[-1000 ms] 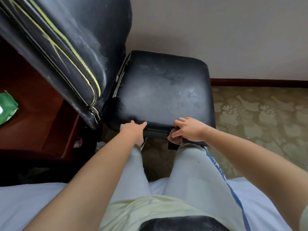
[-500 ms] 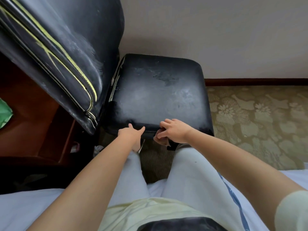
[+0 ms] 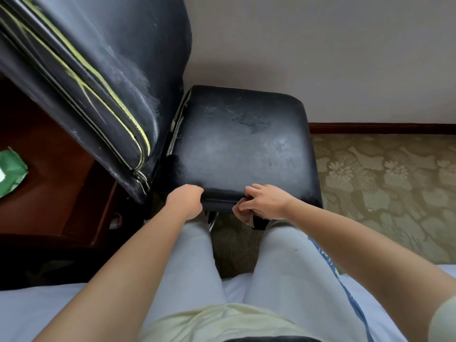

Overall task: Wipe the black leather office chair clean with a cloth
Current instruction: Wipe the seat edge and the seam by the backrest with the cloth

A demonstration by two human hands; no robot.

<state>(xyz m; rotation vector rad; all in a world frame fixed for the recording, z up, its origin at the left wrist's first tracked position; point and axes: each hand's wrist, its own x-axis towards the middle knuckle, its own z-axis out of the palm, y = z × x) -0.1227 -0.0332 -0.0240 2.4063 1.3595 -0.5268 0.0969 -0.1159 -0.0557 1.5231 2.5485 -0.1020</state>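
Observation:
The black leather chair stands in front of me, its dusty seat [image 3: 241,149] in the middle and its tall backrest [image 3: 98,77] with yellow piping rising at the left. My left hand [image 3: 185,199] grips the seat's near front edge, fingers curled over it. My right hand [image 3: 264,202] holds a small pinkish-brown cloth [image 3: 245,215] against the same front edge, further right. Most of the cloth is hidden under that hand.
A dark wooden desk [image 3: 49,169] with a green packet [image 3: 9,171] on it sits at the left. Patterned carpet [image 3: 385,188] spreads to the right, a pale wall behind. My legs in light trousers and a white bed edge [image 3: 29,314] fill the foreground.
The view has shifted slightly. My right hand with the cloth has slid a little along the seat's front edge; my left hand keeps its grip on the edge.

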